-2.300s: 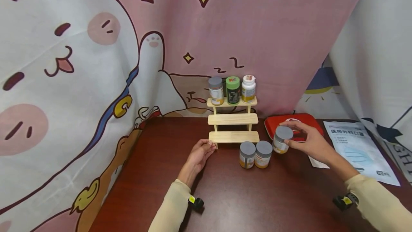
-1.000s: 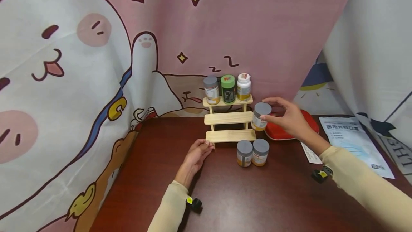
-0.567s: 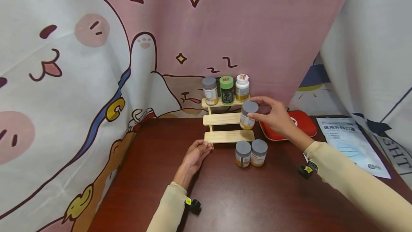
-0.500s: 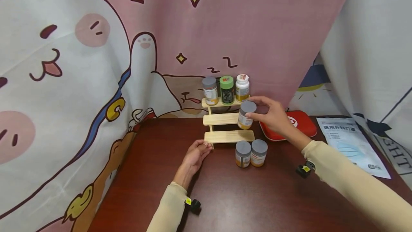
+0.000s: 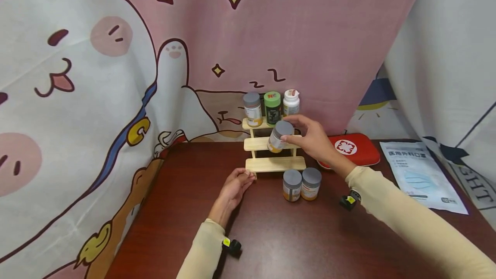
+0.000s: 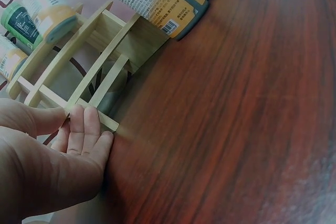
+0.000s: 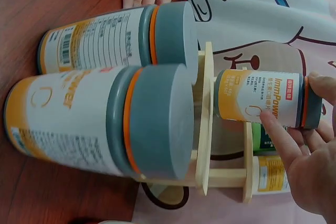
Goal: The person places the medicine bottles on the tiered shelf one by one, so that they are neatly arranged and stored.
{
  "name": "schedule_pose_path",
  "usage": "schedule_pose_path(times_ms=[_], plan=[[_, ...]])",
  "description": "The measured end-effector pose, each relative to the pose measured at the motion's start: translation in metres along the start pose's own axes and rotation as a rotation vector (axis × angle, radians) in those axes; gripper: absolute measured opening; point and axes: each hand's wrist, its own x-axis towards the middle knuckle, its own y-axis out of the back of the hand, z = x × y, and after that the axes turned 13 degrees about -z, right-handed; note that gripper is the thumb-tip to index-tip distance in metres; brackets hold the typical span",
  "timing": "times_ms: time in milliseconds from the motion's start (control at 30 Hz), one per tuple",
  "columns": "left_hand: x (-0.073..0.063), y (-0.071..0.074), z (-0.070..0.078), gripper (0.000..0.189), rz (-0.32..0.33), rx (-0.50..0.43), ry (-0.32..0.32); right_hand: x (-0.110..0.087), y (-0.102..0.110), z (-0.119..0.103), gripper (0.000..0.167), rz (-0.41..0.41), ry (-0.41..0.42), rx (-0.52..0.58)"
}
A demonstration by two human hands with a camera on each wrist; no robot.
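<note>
My right hand point(image 5: 314, 140) holds a grey-lidded vitamin jar point(image 5: 277, 137) between thumb and fingers. The jar leans slightly in front of the middle shelf of a three-step wooden rack point(image 5: 275, 165); whether its base touches the shelf I cannot tell. In the right wrist view its label point(image 7: 257, 95) faces the camera. My left hand point(image 5: 234, 189) pinches the rack's lower left end, its thumb and fingers around the wood in the left wrist view. On the top shelf stand another grey-lidded jar point(image 5: 253, 112), a green-lidded jar point(image 5: 273, 109) and a white bottle point(image 5: 291, 103), partly covered by my right hand.
Two more grey-lidded jars point(image 5: 292, 186) point(image 5: 311, 184) stand side by side on the dark table point(image 5: 294, 240), before the rack's right end. Behind my right forearm lie a red case point(image 5: 358, 147) and a mask packet point(image 5: 420, 175). A printed curtain point(image 5: 310, 33) hangs behind.
My right hand has carried the jar left from beside the red case, past the rack's right end, to the middle shelf, where it now tilts. My left hand keeps its hold on the rack.
</note>
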Motion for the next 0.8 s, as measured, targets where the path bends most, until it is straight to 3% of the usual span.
schedule_pose_path(times_ms=[233, 800], plan=[[0.001, 0.001, 0.000, 0.010, -0.004, -0.003, -0.003, 0.007, -0.009, -0.005, 0.059, -0.012, -0.044, 0.001], [-0.001, 0.001, 0.001, 0.010, -0.031, -0.003, -0.022, 0.025, -0.027, -0.014, 0.058, -0.019, -0.002, -0.053]])
